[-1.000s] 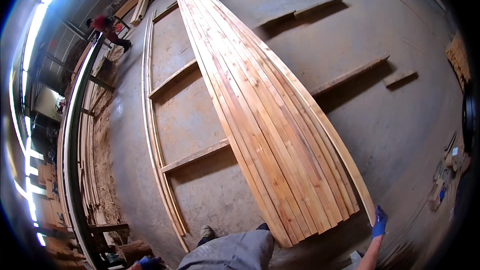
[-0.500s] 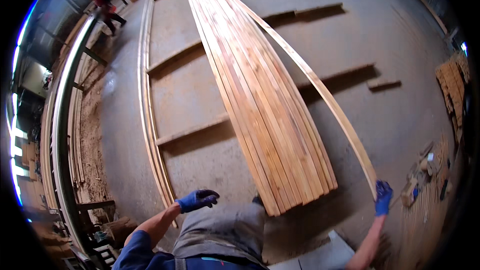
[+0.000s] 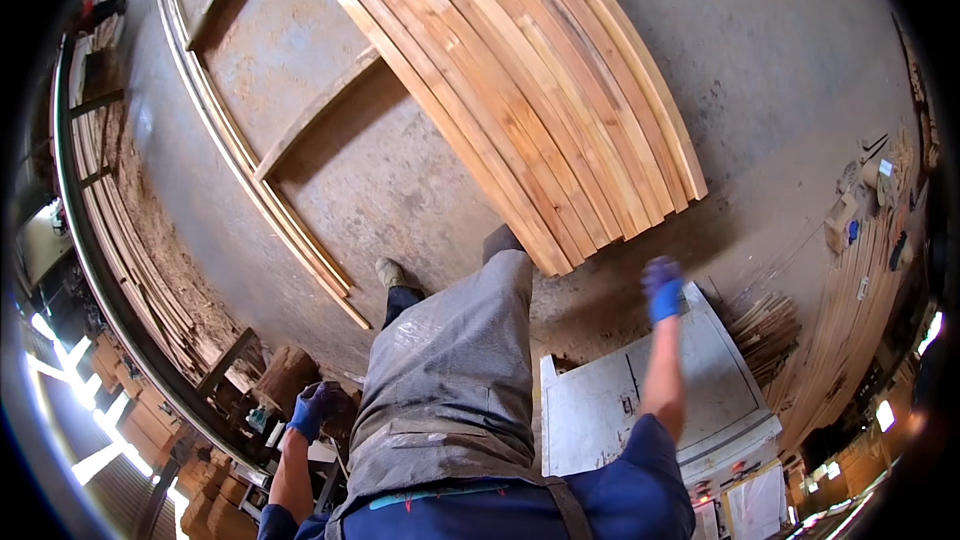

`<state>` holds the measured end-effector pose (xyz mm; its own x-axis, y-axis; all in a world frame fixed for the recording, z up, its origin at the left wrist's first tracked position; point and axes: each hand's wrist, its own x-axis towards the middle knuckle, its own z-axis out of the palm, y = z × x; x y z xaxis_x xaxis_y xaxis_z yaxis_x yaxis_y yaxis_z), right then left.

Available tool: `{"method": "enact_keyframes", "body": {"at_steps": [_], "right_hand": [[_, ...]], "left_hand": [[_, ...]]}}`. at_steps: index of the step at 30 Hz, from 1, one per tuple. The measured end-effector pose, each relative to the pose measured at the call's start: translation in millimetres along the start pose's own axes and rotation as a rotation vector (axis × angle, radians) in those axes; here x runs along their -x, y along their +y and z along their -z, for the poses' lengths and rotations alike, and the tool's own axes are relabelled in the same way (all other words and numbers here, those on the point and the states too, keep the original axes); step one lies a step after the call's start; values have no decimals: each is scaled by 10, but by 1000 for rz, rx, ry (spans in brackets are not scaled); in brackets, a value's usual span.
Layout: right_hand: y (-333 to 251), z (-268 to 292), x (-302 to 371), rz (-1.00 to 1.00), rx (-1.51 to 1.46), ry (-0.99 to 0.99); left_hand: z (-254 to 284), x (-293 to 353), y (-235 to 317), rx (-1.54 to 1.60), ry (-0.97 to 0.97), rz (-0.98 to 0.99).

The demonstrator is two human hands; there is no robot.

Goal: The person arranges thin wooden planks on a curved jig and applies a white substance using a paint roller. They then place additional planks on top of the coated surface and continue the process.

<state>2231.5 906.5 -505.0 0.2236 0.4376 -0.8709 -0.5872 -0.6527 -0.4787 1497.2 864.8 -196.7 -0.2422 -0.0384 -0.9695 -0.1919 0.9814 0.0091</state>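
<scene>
Long planed wooden boards (image 3: 530,105) lie side by side in a wide bundle, their near ends slightly uneven. My right hand (image 3: 661,288), in a blue glove, is just below and right of those ends, apart from them. Motion smears its fingers, and no board shows in it. My left hand (image 3: 318,408), also gloved in blue, hangs left of my grey apron (image 3: 440,370). Its fingers look loosely bent and apart, with nothing visible in them.
Crosswise wooden bearers (image 3: 318,115) lie left of the bundle, near some thin strips (image 3: 265,190). A white metal cabinet (image 3: 590,410) stands at my right. Offcuts and strips (image 3: 840,330) cover the floor farther right. A long metal rail (image 3: 110,310) runs along the left.
My right hand has let go of the single strip, which no longer stands apart from the bundle, and has moved left. My left hand has dropped down and left. The view has tilted down.
</scene>
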Motion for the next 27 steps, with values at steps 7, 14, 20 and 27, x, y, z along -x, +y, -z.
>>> {"method": "enact_keyframes", "body": {"at_steps": [7,14,20,27], "right_hand": [[2013,-1680,38,-496,202,232],[2157,-1803,1,-461,-78,152],[1759,-2119,1074,-381,74,167],[1690,-4664,3126,-393,729,-934]], "left_hand": [[154,-198,-41,-27,11,-53],[812,-512,-348,25,-61,-195],[905,-790,-349,53,-167,-294],[342,-861,1302,291,-683,-701]]}}
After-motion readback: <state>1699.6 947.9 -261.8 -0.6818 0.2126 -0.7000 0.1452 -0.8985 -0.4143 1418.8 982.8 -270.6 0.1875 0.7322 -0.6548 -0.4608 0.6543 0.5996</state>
